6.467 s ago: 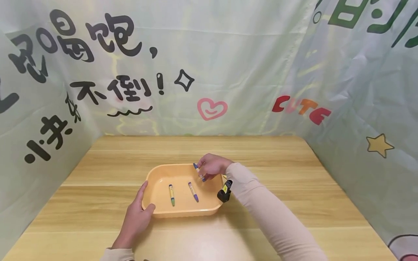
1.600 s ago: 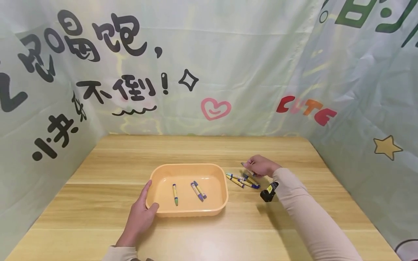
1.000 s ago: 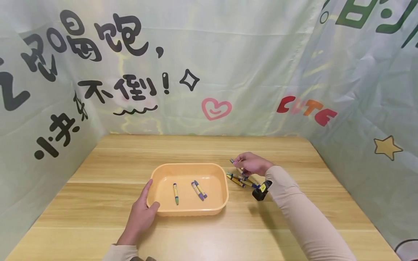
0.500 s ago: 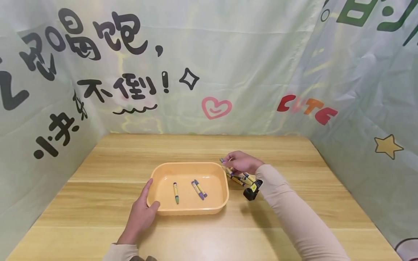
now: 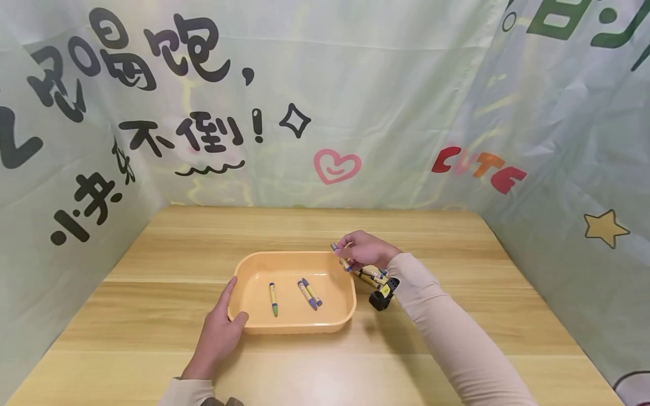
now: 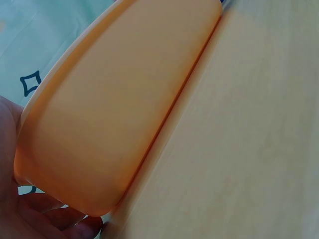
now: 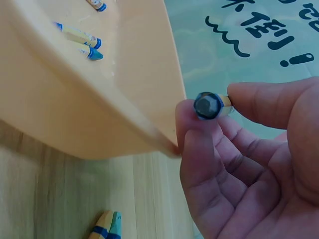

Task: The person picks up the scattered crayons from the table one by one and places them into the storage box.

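My left hand (image 5: 218,332) grips the left front corner of a light orange plastic tray (image 5: 289,326), thumb at the rim. In the left wrist view, its fingers curl around the end of the tray wall. Between thumb and fingers, my right hand (image 5: 368,249) pinches a yellow crayon (image 5: 346,264) with dark blue bands, at the tray's back right corner. The right wrist view shows that crayon's dark grey-blue end (image 7: 207,105) pointing at the camera. Inside the tray lie a green-tipped crayon (image 5: 273,300) and, side by side, a purple one (image 5: 307,296) and a blue one (image 5: 312,292).
Several more crayons (image 5: 373,276) lie in a pile on the wooden table (image 5: 284,372) just right of the tray, partly hidden by the right hand and its black wrist camera (image 5: 384,294). Printed cloth walls (image 5: 396,113) enclose the table's back and sides.
Three crayons now lie in the tray, where two lay earliest, with another in hand. Lately my right hand has carried a crayon leftward from the pile to the tray's corner. The left hand keeps its grip.
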A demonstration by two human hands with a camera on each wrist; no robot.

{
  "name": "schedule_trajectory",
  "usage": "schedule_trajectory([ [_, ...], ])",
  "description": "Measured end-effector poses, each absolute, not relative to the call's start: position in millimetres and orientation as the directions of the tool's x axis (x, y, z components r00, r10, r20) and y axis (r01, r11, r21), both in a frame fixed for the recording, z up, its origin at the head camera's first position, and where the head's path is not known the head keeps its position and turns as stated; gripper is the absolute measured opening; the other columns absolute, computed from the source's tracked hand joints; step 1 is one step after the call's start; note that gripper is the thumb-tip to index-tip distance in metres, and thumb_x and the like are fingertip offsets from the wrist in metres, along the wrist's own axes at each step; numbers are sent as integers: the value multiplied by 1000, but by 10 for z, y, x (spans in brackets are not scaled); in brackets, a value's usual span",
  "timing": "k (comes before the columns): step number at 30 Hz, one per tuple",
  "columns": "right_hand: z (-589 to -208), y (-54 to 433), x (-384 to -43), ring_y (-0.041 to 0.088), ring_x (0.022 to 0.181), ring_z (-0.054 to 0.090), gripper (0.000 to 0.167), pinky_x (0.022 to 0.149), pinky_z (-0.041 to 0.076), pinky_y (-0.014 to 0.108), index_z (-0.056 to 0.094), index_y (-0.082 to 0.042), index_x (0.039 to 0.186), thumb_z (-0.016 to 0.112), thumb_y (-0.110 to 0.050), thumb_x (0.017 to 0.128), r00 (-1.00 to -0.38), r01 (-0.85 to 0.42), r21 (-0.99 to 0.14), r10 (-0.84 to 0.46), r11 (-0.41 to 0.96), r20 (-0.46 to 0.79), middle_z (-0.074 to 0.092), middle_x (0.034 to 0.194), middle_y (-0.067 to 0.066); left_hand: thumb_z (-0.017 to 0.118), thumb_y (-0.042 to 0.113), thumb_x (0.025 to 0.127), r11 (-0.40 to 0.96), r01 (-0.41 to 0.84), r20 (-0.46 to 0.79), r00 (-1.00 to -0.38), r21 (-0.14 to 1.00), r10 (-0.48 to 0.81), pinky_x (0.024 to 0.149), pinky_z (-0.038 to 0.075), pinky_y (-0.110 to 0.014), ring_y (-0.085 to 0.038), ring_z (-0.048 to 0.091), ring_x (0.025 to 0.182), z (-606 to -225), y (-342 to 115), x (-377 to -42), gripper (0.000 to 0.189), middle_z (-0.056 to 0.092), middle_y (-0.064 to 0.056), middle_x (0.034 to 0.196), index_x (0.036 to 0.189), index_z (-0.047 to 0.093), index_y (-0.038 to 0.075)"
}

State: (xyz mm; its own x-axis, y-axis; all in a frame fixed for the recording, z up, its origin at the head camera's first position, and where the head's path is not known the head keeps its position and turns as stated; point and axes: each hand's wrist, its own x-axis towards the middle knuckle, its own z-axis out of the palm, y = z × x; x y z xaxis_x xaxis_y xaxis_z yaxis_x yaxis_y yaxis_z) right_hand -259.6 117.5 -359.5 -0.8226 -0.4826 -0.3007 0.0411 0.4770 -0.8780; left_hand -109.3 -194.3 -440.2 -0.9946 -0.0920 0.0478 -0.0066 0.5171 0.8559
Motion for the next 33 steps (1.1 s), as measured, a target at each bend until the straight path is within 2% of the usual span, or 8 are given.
schedule_trajectory([
  [3,-3575,1138,-2599,15,62,57,29,69,55,39,53,11,115,54,-11,97,-813,45,-883,-496,467,-304,60,79,9,54,3,86,530,5,66,-993,848,-95,77,45,-34,-24,58,92,-4403,-1943,-1103,77,42,-27,144,155,21,11],
  [6,-3564,1110,-2589,16,62,57,29,66,54,34,52,13,116,53,-9,97,-807,56,-890,-504,453,-307,59,77,9,54,3,86,518,-1,53,-995,855,-89,68,46,-32,-21,57,76,-4399,-1937,-1112,78,44,-27,142,155,20,13],
  [8,-3560,1094,-2587,16,62,56,29,64,54,32,52,14,116,53,-8,97,-809,61,-892,-502,447,-307,57,77,8,54,3,87,506,-3,46,-995,862,-83,62,45,-30,-17,51,63,-4399,-1931,-1122,78,44,-26,141,156,20,14],
  [10,-3554,1074,-2587,15,62,54,29,66,54,33,51,13,117,53,-8,97,-806,70,-890,-500,450,-316,56,77,8,54,4,87,501,-1,45,-996,865,-80,61,43,-29,-16,49,62,-4399,-1927,-1124,78,44,-25,141,156,20,15],
  [15,-3553,988,-2591,14,60,54,31,73,55,40,52,11,120,53,-10,98,-792,84,-881,-505,466,-343,56,77,7,54,3,86,520,7,62,-994,854,-89,72,44,-33,-22,57,83,-4406,-1930,-1109,78,41,-25,145,155,21,14],
  [20,-3570,897,-2579,14,60,54,30,68,55,36,52,11,120,54,-9,97,-787,93,-885,-510,457,-346,57,78,7,53,3,87,525,5,61,-994,851,-90,82,45,-39,-27,57,100,-4407,-1928,-1104,78,37,-25,147,156,20,13],
  [24,-3569,834,-2569,14,60,54,31,64,55,32,52,11,120,55,-8,96,-786,102,-884,-508,456,-352,58,79,7,53,3,87,527,0,57,-994,850,-91,87,44,-42,-28,56,105,-4398,-1924,-1101,77,37,-25,148,156,19,13],
  [33,-3627,697,-2588,14,59,56,23,58,52,27,54,7,115,55,-6,95,-773,145,-882,-505,449,-384,59,78,8,54,3,86,521,7,65,-994,853,-93,83,45,-39,-28,57,100,-4395,-1933,-1096,77,40,-27,145,155,21,13],
])
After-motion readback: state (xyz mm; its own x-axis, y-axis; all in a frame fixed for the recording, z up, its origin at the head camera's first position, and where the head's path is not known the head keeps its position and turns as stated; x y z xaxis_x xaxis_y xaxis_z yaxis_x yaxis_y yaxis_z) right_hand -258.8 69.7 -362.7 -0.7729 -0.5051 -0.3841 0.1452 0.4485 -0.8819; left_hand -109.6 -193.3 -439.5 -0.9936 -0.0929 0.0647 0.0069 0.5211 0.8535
